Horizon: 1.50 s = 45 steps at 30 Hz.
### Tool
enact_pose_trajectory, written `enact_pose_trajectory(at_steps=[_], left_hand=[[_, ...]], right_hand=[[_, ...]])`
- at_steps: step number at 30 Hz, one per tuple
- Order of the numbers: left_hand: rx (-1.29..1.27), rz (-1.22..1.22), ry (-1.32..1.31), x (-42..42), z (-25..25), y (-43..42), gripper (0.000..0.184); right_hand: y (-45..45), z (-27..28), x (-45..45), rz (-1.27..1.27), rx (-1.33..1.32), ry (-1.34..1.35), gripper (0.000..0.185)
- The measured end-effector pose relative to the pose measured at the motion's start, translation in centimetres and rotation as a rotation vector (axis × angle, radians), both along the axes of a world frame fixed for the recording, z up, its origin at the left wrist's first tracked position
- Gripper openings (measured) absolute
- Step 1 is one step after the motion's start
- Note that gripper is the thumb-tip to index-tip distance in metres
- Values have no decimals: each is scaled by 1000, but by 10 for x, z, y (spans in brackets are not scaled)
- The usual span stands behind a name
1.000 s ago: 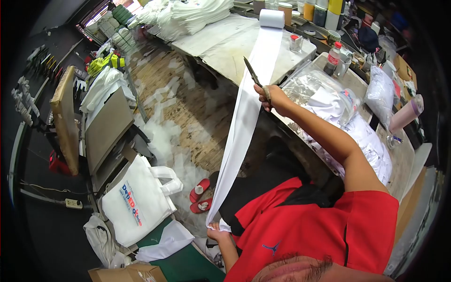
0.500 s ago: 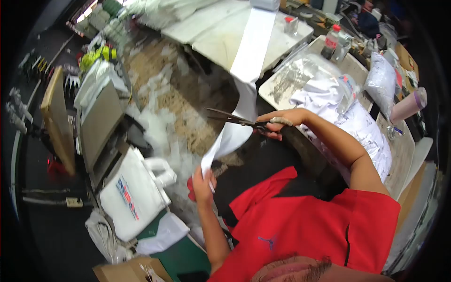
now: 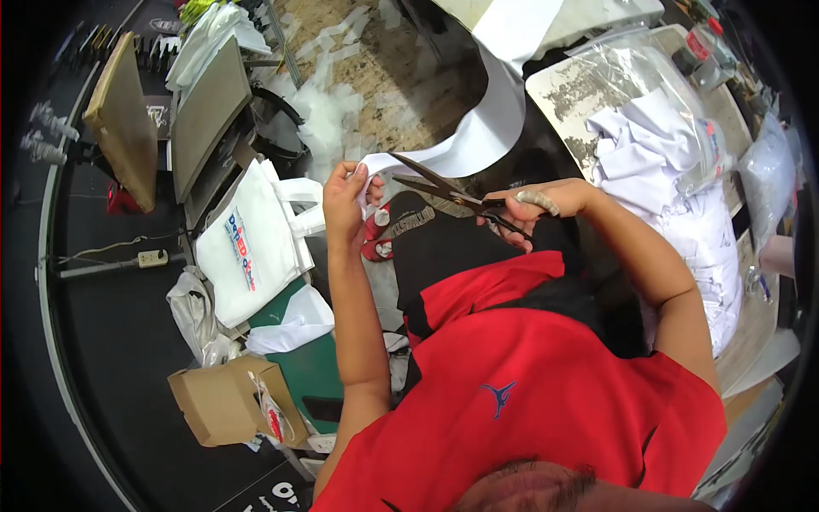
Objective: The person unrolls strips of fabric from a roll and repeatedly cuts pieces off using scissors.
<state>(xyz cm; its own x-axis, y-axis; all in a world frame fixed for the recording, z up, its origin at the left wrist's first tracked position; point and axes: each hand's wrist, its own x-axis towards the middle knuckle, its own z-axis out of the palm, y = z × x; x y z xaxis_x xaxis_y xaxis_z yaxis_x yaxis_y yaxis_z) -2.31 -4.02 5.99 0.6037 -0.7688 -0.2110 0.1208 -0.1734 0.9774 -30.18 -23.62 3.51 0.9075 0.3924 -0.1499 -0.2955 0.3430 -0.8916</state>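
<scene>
A long white strip (image 3: 490, 128) hangs down in a curve from the table at the top of the view. Its near end is pinched in my left hand (image 3: 348, 200), fingers closed. To the right, my right hand (image 3: 533, 209) grips the handles of dark metal scissors (image 3: 439, 183), whose blades are parted and point left towards my left hand. The blades lie just below the strip in the view; I cannot tell whether they touch it. A pale wrapping covers one finger of my right hand.
White printed tote bags (image 3: 247, 247) lie at left above an open cardboard box (image 3: 217, 405). White fabric (image 3: 653, 154) is piled on a worn table (image 3: 554, 94) at right. A bottle (image 3: 704, 38) stands beyond. Scraps litter the floor, and flat boards (image 3: 209, 124) stand upper left.
My left hand has risen with the strip's end, and the strip now bows in a wide curve. The scissors have moved off the strip and tilted, blades still parted. The view has shifted downward.
</scene>
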Motion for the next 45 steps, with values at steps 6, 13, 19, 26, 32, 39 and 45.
enact_pose_trajectory(at_steps=[6,13,19,26,32,39,45], left_hand=[[-88,-56,276,-31,10,-9,14],[-156,-175,329,-47,-5,-8,17],[-202,-191,311,-39,-15,3,23],[-246,-313,371,-38,-14,-18,49],[-326,-148,489,-52,-42,-59,58],[-262,-151,339,-63,-48,-66,57],[-199,-185,391,-73,-46,-59,60]], right_hand=[[5,-9,6,-74,-17,-51,72],[0,-2,7,-227,-17,-151,82],[-3,-7,8,-268,5,-153,79],[-2,-2,9,-223,-6,-208,59],[-6,-16,4,-259,-81,-54,72],[-7,-13,7,-245,5,-134,67],[-4,-16,7,-259,-77,-150,52]])
